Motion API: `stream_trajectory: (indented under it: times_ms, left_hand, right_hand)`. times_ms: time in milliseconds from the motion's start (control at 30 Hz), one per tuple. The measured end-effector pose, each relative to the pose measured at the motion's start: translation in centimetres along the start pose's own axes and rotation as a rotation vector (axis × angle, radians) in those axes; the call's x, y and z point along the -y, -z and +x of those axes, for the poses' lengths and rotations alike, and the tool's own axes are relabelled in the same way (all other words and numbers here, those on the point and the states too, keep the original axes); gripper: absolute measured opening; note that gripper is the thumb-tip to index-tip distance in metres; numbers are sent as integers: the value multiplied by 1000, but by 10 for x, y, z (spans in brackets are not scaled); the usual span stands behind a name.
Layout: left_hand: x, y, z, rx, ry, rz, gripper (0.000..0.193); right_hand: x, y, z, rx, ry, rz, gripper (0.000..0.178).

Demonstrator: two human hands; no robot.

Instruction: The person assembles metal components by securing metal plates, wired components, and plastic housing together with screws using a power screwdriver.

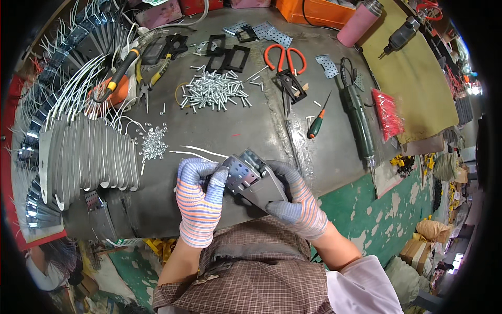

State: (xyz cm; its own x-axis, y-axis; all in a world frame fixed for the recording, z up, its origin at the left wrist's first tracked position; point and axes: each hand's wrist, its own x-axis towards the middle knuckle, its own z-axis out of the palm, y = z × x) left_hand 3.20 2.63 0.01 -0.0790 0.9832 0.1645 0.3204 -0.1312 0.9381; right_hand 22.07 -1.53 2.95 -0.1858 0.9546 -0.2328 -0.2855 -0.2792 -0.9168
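A grey metal housing [264, 191] with a perforated bluish metal plate [240, 176] at its upper end is held over the near edge of the bench. Around its body wraps my right hand [299, 201], in a striped glove with grey fingers, closed on it. My left hand [200, 201], gloved alike, pinches at the left side of the perforated plate; anything small between those fingertips is hidden. Two white wires [201, 152] stick out to the left above my left hand. Beyond lie a pile of screws [214, 90] and a smaller heap of nuts [153, 142].
Grey curved metal parts [91, 154] with white wires stand in a row at left. Pliers [152, 77], red-handled scissors [285, 58], black frames [236, 57] and a green-handled pointed tool [317, 124] lie farther back. An electric screwdriver [357, 123] and a red bag [387, 114] are at right.
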Motion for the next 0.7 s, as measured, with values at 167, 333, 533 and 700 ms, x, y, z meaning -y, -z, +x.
stream_trajectory:
  times_ms: [167, 333, 533, 700]
  left_hand:
    - [4, -1, -3, -118, -247, 149, 17]
    - [6, -3, -6, -158, -302, 170, 18]
    - [6, -6, -9, -193, -225, 172, 16]
    - [11, -5, -10, -229, -408, 286, 17]
  right_hand:
    - [-1, -6, 2, 60, -68, 62, 68]
    - [-1, -7, 3, 62, -42, 58, 67]
    - [-9, -5, 2, 80, -9, 11, 66]
    - [-13, -2, 0, 112, -10, -8, 65]
